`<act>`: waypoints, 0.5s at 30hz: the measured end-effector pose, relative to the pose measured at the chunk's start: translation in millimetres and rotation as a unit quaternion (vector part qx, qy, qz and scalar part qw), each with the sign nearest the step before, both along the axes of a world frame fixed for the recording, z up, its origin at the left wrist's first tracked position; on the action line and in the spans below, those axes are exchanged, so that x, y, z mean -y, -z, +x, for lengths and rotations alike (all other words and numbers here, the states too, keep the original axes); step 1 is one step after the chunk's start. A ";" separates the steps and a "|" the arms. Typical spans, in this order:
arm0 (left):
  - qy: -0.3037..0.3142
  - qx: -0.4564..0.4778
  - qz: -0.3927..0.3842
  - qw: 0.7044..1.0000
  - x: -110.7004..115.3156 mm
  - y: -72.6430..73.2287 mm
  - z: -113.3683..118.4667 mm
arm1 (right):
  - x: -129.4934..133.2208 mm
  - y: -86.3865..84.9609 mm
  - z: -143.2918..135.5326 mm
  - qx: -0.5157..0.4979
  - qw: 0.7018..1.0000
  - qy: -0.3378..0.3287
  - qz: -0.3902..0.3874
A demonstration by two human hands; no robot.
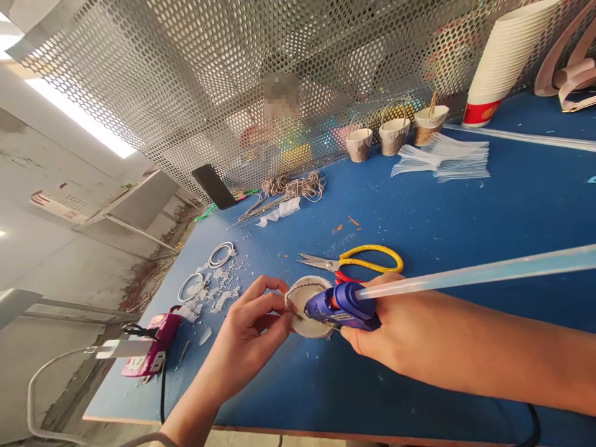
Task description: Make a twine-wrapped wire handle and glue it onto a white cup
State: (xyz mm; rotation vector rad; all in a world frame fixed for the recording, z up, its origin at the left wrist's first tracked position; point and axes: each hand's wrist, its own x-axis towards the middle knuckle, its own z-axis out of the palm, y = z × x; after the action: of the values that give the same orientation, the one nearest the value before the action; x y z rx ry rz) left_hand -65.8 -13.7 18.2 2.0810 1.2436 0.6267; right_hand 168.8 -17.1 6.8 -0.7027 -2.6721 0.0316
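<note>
My left hand [258, 329] pinches the rim of a small round basket [308, 287] with a pale inside and a cord-like edge. In my right hand [395, 329] is a blue hot glue gun [342, 305], its nozzle end over the basket's opening. A long translucent glue stick [475, 271] sticks out of the gun's back toward the right. Just beyond the basket lie scissors [367, 253] with yellow and red handles, blades pointing left. The glue gun's tip and the lower part of the basket are partly hidden.
Three small handled baskets [395, 135], white strips [442, 158] and stacked paper cups [507, 62] stand along the perforated metal screen [209, 74]. Twine [302, 186] and a phone [213, 186] are at the back left. A purple power strip [156, 344] and white scraps [223, 288] lie at left.
</note>
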 end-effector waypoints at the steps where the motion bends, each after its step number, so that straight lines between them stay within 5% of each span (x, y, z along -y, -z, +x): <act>1: 0.001 0.002 0.005 1.000 0.5 0.8 -0.1 | 0.8 3.1 0.9 0.016 1.000 -0.002 0.017; 10: -0.007 0.022 0.038 0.999 4.9 4.5 4.5 | 6.2 18.4 2.1 0.037 0.996 -0.001 0.078; 13: -0.014 0.011 0.042 0.999 5.7 2.8 7.7 | 4.3 14.4 -2.4 0.055 0.998 0.010 0.002; 15: -0.017 0.000 0.045 0.999 6.4 1.7 9.2 | 3.0 7.1 -6.5 0.017 0.988 0.071 -0.134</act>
State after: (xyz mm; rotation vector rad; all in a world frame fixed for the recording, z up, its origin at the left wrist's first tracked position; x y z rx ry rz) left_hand -56.6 -20.1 16.5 2.1386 1.2738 0.7098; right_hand 162.3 -20.1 -0.3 -0.9833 -2.6690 0.3503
